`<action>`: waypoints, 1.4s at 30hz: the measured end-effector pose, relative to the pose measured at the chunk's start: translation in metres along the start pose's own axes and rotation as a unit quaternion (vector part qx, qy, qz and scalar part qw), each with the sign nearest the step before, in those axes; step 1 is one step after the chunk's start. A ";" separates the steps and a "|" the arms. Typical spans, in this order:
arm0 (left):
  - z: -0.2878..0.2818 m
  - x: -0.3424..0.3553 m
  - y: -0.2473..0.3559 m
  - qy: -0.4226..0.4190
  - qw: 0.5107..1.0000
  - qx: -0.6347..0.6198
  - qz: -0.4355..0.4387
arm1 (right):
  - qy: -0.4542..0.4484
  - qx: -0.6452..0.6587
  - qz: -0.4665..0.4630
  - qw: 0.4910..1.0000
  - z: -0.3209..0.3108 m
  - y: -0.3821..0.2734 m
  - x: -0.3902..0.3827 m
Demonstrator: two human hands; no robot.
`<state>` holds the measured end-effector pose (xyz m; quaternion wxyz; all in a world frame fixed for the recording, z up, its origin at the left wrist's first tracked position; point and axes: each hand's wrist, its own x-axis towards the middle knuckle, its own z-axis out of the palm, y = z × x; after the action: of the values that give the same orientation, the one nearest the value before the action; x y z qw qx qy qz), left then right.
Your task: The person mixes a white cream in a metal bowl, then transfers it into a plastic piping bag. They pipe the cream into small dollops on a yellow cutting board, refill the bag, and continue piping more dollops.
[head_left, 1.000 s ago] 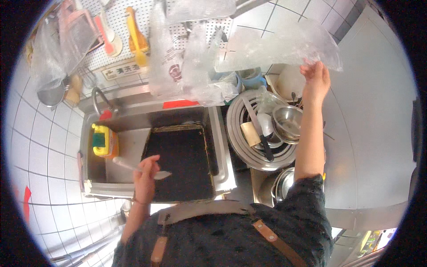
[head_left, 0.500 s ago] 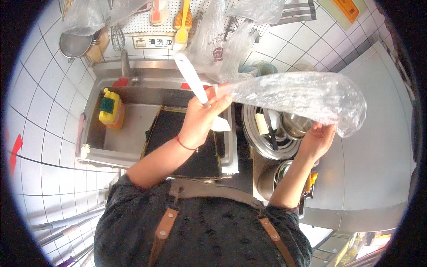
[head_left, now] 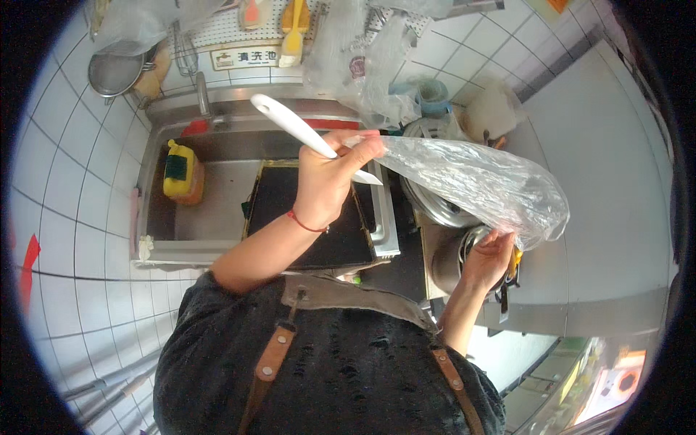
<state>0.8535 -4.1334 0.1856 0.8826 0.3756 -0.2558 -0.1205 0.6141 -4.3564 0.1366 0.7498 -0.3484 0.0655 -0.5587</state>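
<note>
Between three and four o'clock, the right hand [head_left: 491, 257] holds the clear plastic bag [head_left: 478, 181] by its lower edge, likely keeping it stretched toward three. Near twelve, the left hand [head_left: 326, 174] pinches its other end, gripping a white spatula [head_left: 290, 125] too, apparently leaving thumb and forefinger for the plastic.

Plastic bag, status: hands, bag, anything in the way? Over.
Left hand gripping white spatula and clear plastic bag by its narrow end. Right hand holding its wide end. Bag stretched between hands, partly screening metal pans; no obstruction seen.
</note>
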 end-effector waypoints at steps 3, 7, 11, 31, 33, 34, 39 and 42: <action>-0.006 -0.001 -0.003 -0.018 0.999 0.040 -0.024 | 0.046 0.010 -0.005 0.999 -0.006 -0.012 -0.029; -0.005 -0.006 -0.021 -0.041 0.991 0.061 -0.109 | 0.107 -0.053 -0.052 0.991 -0.014 -0.041 -0.075; 0.017 -0.035 -0.041 -0.109 0.983 0.031 -0.144 | 0.143 -0.078 -0.093 0.982 -0.025 -0.087 -0.132; 0.270 -0.375 -0.191 -0.372 0.860 0.005 -0.350 | 0.412 -0.140 -0.345 0.832 -0.204 -0.362 -0.443; 0.296 -0.409 -0.197 -0.388 0.835 -0.023 -0.390 | 0.417 -0.118 -0.374 0.820 -0.222 -0.382 -0.473; 0.308 -0.423 -0.199 -0.409 0.819 -0.021 -0.403 | 0.435 -0.110 -0.388 0.805 -0.229 -0.391 -0.488; 0.369 -0.496 -0.200 -0.541 0.699 -0.058 -0.464 | 0.496 -0.069 -0.445 0.743 -0.248 -0.425 -0.554; 0.407 -0.540 -0.215 -0.594 0.614 -0.153 -0.497 | 0.516 -0.074 -0.476 0.708 -0.263 -0.435 -0.572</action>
<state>0.1745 -4.3079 0.0739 0.3872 0.1514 -0.4760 -0.7750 -0.0694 -4.0269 0.0322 0.2048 -0.0451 0.3091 -0.9276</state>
